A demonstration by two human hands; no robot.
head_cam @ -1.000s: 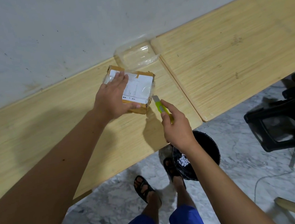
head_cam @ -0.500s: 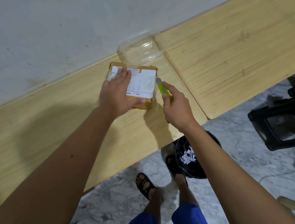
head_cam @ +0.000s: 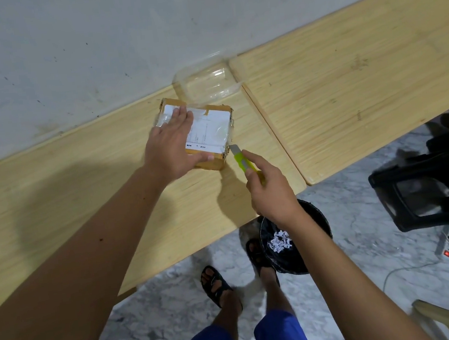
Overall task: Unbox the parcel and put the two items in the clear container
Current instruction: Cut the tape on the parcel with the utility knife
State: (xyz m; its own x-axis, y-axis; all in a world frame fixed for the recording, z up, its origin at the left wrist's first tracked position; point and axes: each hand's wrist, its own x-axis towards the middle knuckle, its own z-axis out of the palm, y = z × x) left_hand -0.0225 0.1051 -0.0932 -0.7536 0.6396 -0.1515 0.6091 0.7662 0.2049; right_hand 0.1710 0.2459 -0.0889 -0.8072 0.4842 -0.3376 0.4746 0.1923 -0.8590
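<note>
Left hand [head_cam: 172, 148] lies flat on parcel [head_cam: 208, 132]; right hand [head_cam: 272, 192] grip closed on knife [head_cam: 240, 158], blade tip pointing away at parcel's near-right corner

bare table [head_cam: 348, 86] right of the parcel [head_cam: 208, 132]; clear container [head_cam: 208, 83] and wall [head_cam: 91, 45] crowd its far side.

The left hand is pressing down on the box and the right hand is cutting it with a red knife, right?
Almost. The knife is yellow-green, not red, as the head view shows. The rest holds: the left hand lies flat on the box, and the right hand holds the knife with its blade at the box's near right corner.
</note>
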